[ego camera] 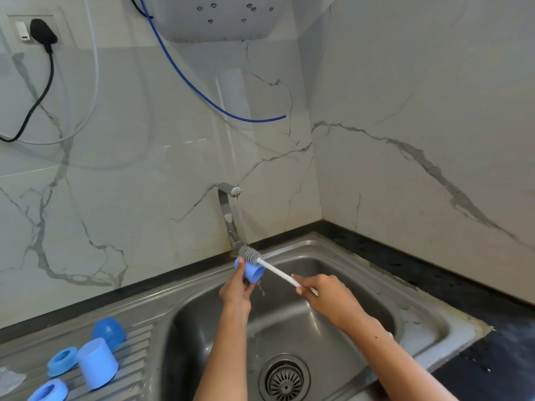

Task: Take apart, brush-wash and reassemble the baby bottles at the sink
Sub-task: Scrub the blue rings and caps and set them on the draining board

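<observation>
A small light-blue plastic bottle body [252,272] is being held tilted over the stainless-steel sink basin [318,322], gripped from below by the left hand [236,289], whose fingers are curled round it. A bottle brush with a grey bristled head and a white straight handle [276,270] is being gripped near the handle's end by the right hand [324,293], closed around it; the bristled head is being kept at the upper end of the held bottle body, just beneath a thin stream of water being run from the chrome tap [230,215]. Drops are being shed below the bottle into the basin, where a round slotted metal drain strainer [285,379] is lying at the bottom.

On the ribbed steel draining board [136,369] to the left, other parts are being kept well apart from the hands: a second light-blue plastic bottle body [98,363] standing on end, a darker blue domed cap [109,332] just behind it, and two blue plastic screw rings [62,360], one beside the standing body and one at the bottom edge of the view. Behind the sink, a white marble-patterned wall [144,183] is being crossed by a thin blue tube [202,94] and a black power cable [43,91] plugged into a socket.
</observation>
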`<state>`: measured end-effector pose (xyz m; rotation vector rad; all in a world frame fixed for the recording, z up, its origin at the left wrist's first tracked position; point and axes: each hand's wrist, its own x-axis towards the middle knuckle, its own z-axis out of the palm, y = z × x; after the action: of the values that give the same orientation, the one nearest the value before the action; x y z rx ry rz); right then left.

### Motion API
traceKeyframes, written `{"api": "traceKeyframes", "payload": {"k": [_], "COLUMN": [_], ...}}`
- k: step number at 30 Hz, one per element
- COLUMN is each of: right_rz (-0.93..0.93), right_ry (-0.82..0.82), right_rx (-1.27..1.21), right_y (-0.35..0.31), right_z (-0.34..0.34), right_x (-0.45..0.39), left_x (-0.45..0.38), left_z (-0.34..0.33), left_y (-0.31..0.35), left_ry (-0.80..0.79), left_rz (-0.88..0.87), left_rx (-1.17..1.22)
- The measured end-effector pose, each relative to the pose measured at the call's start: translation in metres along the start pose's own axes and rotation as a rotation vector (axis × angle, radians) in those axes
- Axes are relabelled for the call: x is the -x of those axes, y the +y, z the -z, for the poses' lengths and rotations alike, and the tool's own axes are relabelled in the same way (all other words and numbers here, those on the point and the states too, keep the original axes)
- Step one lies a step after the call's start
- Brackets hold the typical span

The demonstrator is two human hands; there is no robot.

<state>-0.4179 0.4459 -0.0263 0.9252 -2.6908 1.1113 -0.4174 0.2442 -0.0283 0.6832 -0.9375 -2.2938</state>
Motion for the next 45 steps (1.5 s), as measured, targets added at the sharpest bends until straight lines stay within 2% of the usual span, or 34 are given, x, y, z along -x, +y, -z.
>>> {"api": "traceKeyframes", "payload": {"k": [3,7,9,12,15,17,20,22,27,32,35,39,41,45], "right_rz": [0.001,-0.080,-0.119,-0.064,-0.085,-0.094,-0.154,-0.188,-0.161,-0.142,-0.147,-0.197,-0.186,-0.144], "right_ry": [-0.007,-0.117,-0.161,-0.094,-0.046,-0.053,-0.154,-0.190,-0.105,-0.112,-0.174,-0.256,-0.246,-0.133], "right_rx": [0.011,-0.249,-0.287,-0.147,-0.092,-0.153,-0.301,-0.316,-0.319,-0.314,-0.326,-0.408,-0.426,-0.376], "right_y": [-0.004,0.009,0.011,0.010,0.002,-0.001,0.003,0.005,0.001,-0.010,-0.011,-0.002,-0.002,-0.008], "right_z": [-0.008,0.006,0.012,0.005,-0.001,0.002,0.010,0.012,0.006,-0.001,-0.002,0.008,0.009,0.005], "right_x": [-0.004,-0.001,0.004,0.002,-0.002,-0.002,0.005,0.006,0.002,0.003,0.004,0.005,0.006,0.004], "left_x": [0.008,0.002,-0.004,0.000,0.002,0.001,-0.003,-0.005,0.005,0.005,0.003,-0.001,-0.004,0.004], "left_z": [-0.009,0.003,0.010,0.004,-0.006,-0.006,0.004,0.009,-0.005,-0.008,-0.010,-0.004,-0.001,-0.007], "left_y": [-0.005,0.003,0.008,0.005,-0.006,-0.005,0.005,0.009,0.001,0.001,-0.005,0.000,0.003,-0.001], "left_ry": [-0.007,0.125,0.168,0.117,0.016,0.016,0.075,0.091,-0.146,-0.219,-0.134,-0.082,-0.134,-0.348], "left_rz": [0.009,-0.031,-0.064,-0.054,-0.012,-0.009,-0.059,-0.071,0.018,0.054,-0.024,-0.028,-0.009,0.062], "left_rx": [-0.014,0.070,0.064,-0.053,-0.183,-0.170,-0.067,-0.077,-0.147,-0.044,-0.119,0.026,0.043,-0.005]}}
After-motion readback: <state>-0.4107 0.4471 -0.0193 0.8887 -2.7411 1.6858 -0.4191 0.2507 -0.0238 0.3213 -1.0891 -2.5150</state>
